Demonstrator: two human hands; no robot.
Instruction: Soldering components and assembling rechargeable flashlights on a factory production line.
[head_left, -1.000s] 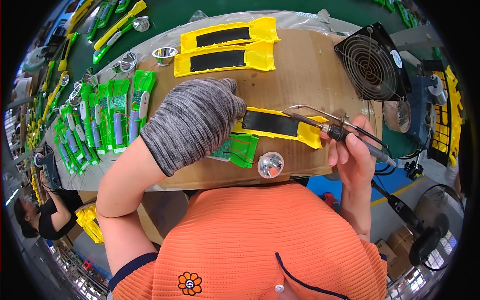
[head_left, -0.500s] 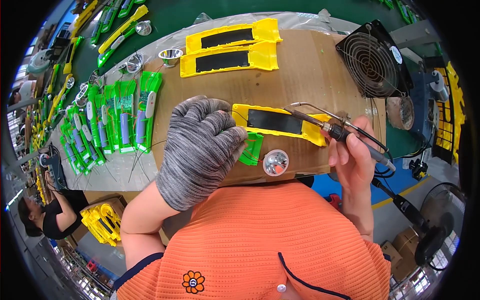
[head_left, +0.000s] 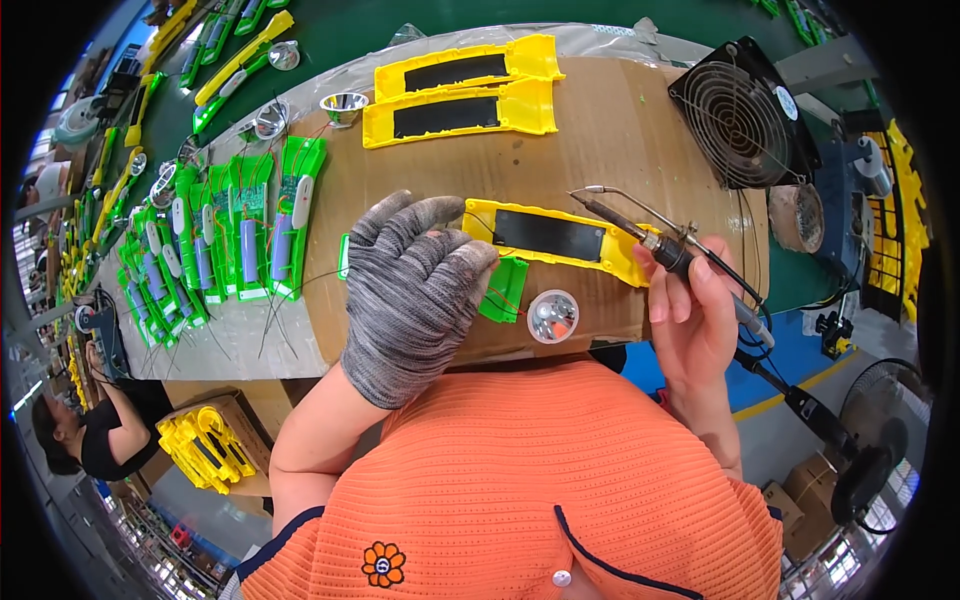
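My left hand (head_left: 415, 285), in a grey knitted glove, is closed with curled fingers over a green housing (head_left: 505, 290), hiding most of it. Its fingertips lie by the left end of a yellow casing (head_left: 625, 262) with a black panel; what they pinch is hidden. A thin wire shows at that end. In my bare right hand (head_left: 695, 310) is a soldering iron (head_left: 675, 257) with a thin metal tube alongside. Its tip points left, above the casing. A silver reflector cup (head_left: 552, 317) sits beside the green housing, near the board's front edge.
Several green housings with batteries and wires (head_left: 248, 235) stand in a row at left. Two yellow casings (head_left: 540, 105) lie at the back, beside a reflector (head_left: 343, 108). A black fan (head_left: 745, 120) stands back right. Another person (head_left: 110, 430) is at far left, past a box of yellow parts (head_left: 205, 450).
My right hand and the soldering iron have shifted slightly left and up. The gloved left hand has moved a little right, uncovering a green edge on its left side.
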